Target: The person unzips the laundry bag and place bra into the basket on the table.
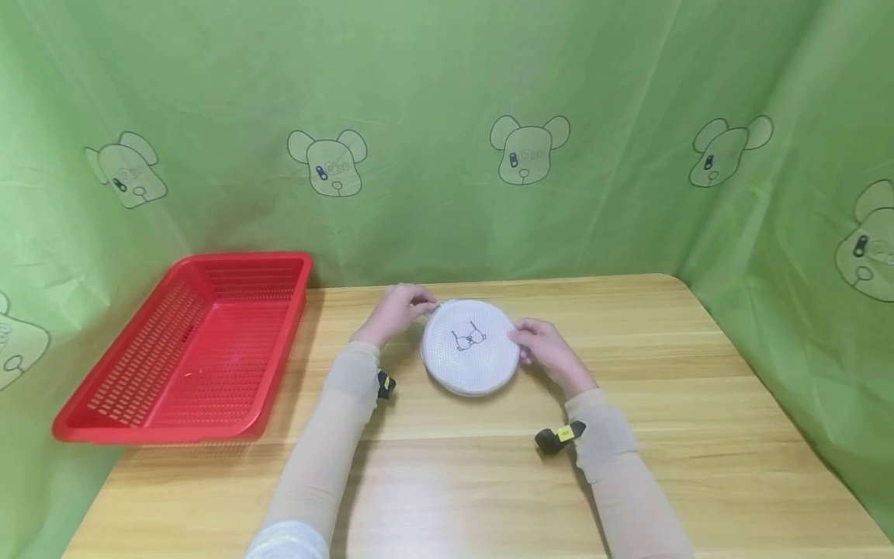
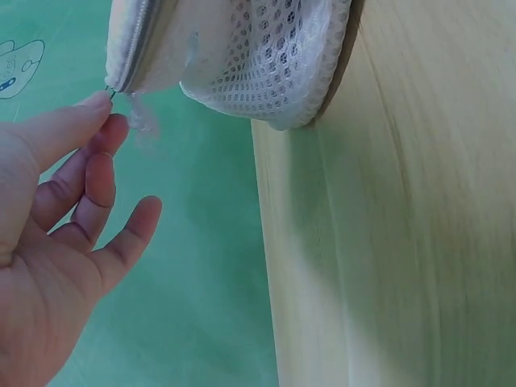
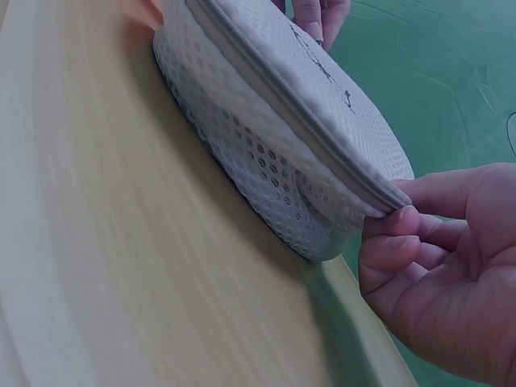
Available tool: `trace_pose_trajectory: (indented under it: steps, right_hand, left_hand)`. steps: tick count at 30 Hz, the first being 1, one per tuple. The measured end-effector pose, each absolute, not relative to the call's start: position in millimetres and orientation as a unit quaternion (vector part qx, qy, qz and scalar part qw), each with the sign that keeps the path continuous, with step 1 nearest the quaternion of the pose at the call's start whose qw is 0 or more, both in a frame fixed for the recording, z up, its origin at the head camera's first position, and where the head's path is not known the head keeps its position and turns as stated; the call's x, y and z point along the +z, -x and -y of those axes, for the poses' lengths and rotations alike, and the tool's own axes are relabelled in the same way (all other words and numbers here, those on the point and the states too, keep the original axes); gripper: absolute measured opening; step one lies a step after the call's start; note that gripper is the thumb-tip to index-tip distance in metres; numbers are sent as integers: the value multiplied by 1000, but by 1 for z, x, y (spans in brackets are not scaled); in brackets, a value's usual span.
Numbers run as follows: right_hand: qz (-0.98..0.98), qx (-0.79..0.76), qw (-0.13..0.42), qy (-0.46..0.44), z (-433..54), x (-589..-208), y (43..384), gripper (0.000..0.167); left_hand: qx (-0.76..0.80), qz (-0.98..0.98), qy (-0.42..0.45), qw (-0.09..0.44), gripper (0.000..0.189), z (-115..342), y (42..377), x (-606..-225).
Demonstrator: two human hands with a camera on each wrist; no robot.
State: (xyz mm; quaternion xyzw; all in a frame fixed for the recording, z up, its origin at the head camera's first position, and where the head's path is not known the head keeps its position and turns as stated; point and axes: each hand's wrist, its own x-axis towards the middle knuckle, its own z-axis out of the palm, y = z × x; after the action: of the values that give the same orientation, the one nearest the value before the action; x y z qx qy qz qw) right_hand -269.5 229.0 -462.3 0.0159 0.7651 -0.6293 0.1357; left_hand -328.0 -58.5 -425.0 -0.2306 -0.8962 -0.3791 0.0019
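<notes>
A round white mesh laundry bag [image 1: 469,365] with a bra drawing on its lid lies on the table between both hands. Its zipper [image 3: 298,113] runs round the rim of the lid. At the bag's far left edge, my left hand [image 1: 400,310] pinches the zipper's end between thumb and index finger, its other fingers loosely bent. My right hand [image 1: 548,349] pinches the rim on the right side, thumb on top and fingertips beneath, as the right wrist view shows. Through the mesh wall [image 2: 278,56], the left wrist view shows no clear contents.
To the left on the wooden table [image 1: 447,473] stands a red plastic basket [image 1: 275,373] with slotted walls. Green curtains [image 1: 433,217] printed with bear heads hang behind the table and on both sides. A black camera mount [image 1: 555,440] sits at the right wrist.
</notes>
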Motion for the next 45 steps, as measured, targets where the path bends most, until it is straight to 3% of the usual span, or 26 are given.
trace_pose_trajectory:
  steps: [23, 45]
  right_hand:
    - [-738, -662, 125, -35, -223, -465, 272, 23]
    - [-742, -657, 124, -46, -224, -465, 272, 29]
  left_hand:
    - [-399, 889, 219, 43, 14, 67, 322, -434]
    - [-472, 867, 156, 31, 18, 72, 313, -453]
